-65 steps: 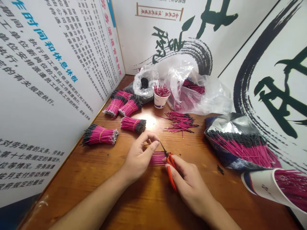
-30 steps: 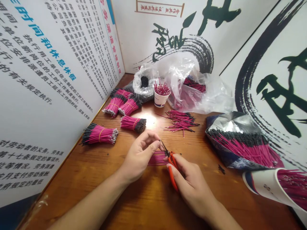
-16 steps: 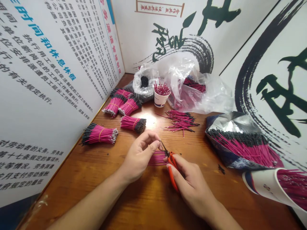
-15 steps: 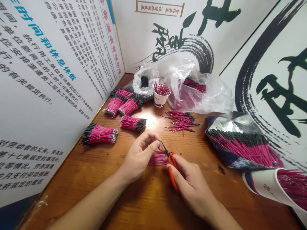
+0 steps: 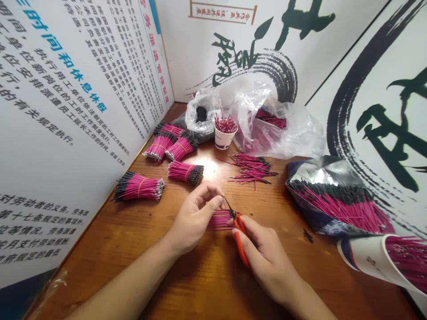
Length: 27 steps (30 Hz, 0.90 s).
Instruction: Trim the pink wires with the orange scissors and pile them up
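My left hand (image 5: pixel 193 218) is closed in a pinch on a small flat bunch of pink wires (image 5: pixel 218 220) lying on the wooden table (image 5: pixel 207 284). My right hand (image 5: pixel 265 258) grips orange-handled scissors (image 5: pixel 237 231), whose dark blades point up-left and touch the wires by my left fingertips. Whether the blades are apart is too small to tell.
Several banded pink wire bundles (image 5: pixel 138 186) lie at the left by the printed wall panel. A loose wire pile (image 5: pixel 251 169), a paper cup of wires (image 5: pixel 224 131) and clear plastic bags (image 5: pixel 267 120) sit behind. A foil bag of wires (image 5: pixel 333 200) and a tipped cup (image 5: pixel 383 258) lie right.
Almost nothing has changed; both hands stay at the wire bunch, with the scissors shifted very slightly.
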Tool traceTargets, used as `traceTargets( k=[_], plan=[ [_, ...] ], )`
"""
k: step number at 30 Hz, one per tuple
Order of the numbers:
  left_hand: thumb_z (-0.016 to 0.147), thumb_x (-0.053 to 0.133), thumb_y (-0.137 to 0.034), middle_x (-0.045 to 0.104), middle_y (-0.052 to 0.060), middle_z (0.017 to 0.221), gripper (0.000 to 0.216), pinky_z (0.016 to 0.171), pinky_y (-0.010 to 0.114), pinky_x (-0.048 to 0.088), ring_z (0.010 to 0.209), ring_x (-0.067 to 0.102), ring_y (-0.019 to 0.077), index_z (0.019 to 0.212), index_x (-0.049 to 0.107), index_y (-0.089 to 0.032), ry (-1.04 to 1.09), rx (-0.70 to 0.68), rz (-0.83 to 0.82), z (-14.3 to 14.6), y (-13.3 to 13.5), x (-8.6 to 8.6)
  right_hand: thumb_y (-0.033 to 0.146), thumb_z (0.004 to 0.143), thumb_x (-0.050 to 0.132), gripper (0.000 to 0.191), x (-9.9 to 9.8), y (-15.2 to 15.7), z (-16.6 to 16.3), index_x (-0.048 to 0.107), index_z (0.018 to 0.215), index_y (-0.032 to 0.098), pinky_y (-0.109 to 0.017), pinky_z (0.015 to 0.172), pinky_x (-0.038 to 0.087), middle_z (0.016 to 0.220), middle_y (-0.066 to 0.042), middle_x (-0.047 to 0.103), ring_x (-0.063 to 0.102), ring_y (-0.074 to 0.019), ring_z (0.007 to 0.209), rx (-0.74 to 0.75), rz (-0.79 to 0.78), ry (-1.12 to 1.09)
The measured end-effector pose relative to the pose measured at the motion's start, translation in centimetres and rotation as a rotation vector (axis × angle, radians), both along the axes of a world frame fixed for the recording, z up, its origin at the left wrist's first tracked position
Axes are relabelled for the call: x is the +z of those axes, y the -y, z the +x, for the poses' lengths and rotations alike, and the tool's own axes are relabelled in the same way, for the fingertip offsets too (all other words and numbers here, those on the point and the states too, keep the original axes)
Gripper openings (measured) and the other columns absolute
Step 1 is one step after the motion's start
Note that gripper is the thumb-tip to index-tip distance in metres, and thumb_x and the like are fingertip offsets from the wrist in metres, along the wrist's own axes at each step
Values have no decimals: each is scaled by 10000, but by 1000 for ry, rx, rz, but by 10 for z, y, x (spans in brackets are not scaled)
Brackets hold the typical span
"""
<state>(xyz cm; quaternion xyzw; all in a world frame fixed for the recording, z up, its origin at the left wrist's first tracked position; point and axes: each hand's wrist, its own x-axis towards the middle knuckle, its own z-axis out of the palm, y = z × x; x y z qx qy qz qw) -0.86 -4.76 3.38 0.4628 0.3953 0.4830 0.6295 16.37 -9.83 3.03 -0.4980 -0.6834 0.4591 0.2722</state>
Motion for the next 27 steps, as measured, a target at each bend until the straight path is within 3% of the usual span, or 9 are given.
traceTargets(
  k=[6,11,27],
  plan=[
    [890,623,-353,583,-21,685,202,698,238,408,671,515,112,865,550,-167,-1,24,14,0,-3,-7,373,1005,393,282,-1,0,1,491,806,199,-246,604,381,753,-12,600,522,-136,653,-58,63,24],
    [915,582,-393,635,-16,662,227,694,250,396,649,539,119,900,517,-176,81,-38,-60,2,-4,-13,380,1010,389,282,-3,-2,2,491,819,199,-251,641,402,813,-29,627,541,-143,696,-64,53,13],
    [902,585,-392,595,-23,645,220,675,244,397,632,523,120,896,528,-179,82,-53,-62,0,-4,-9,378,1012,391,275,-3,-2,2,476,817,203,-247,642,403,796,-22,607,538,-143,694,-49,41,10]
  ],
)
